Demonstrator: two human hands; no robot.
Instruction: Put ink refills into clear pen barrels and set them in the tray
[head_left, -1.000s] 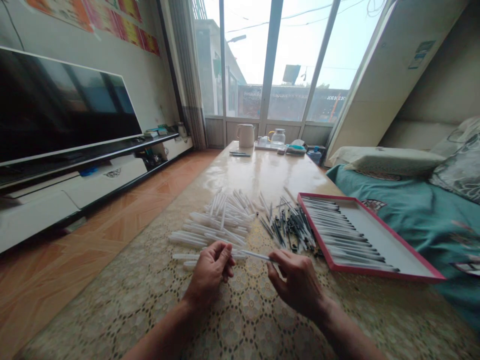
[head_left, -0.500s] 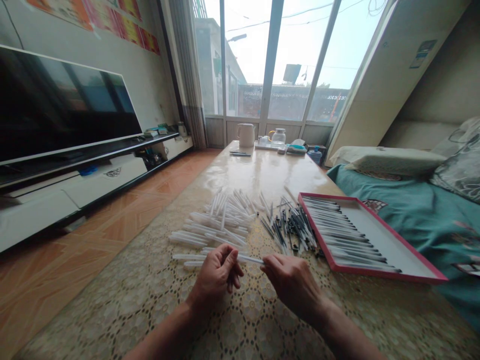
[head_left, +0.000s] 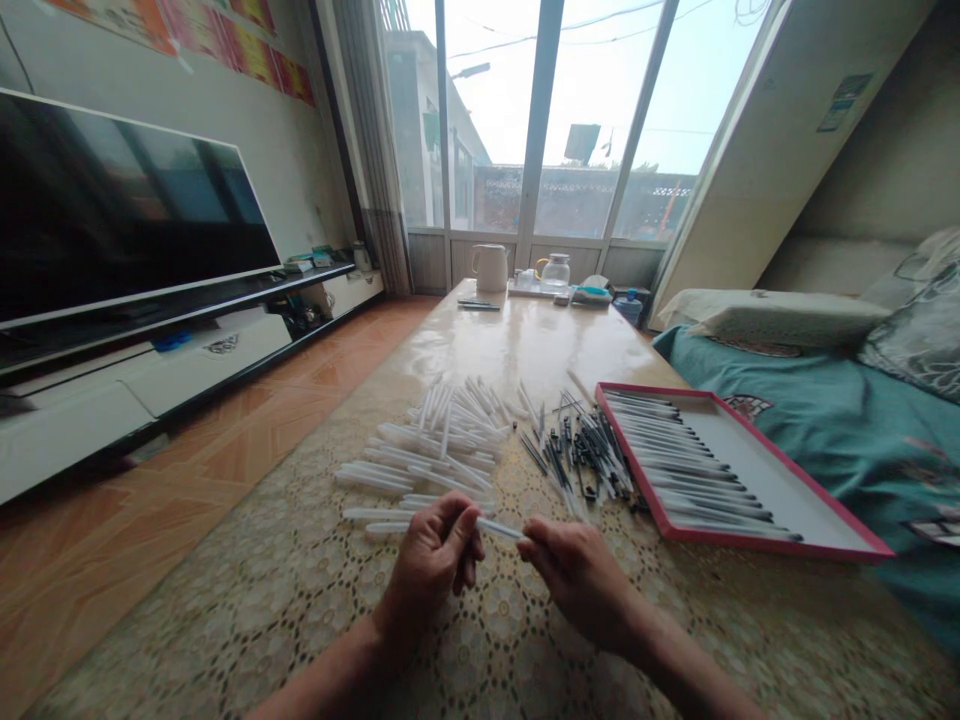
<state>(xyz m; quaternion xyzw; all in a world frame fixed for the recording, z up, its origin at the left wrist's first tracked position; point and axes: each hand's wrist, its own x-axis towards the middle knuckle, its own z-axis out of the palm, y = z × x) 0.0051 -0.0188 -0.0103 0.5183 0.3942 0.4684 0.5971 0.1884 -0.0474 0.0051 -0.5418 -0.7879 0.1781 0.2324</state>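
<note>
A whitish pen barrel [head_left: 500, 528] spans the gap between my two hands above the tablecloth. My left hand [head_left: 436, 548] is closed around its left end. The fingertips of my right hand [head_left: 574, 572] pinch the right end, and whatever lies inside that pinch is hidden. Just beyond my left hand lies a heap of translucent white pen barrels [head_left: 420, 450]. Past my right hand is a loose pile of black pen caps and dark refills [head_left: 585, 450]. To the right, a shallow pink-rimmed box [head_left: 787, 440] holds a row of black-capped pens [head_left: 690, 465].
On the far end of the table stand a pale kettle [head_left: 491, 268], a glass pot [head_left: 556, 272] and a tissue pack [head_left: 592, 290]. A few pens [head_left: 478, 305] lie before the kettle. A teal-covered sofa [head_left: 810, 400] borders the right side.
My right hand has dropped slightly and come a little closer to my left. The barrel between them now slopes more downward to the right.
</note>
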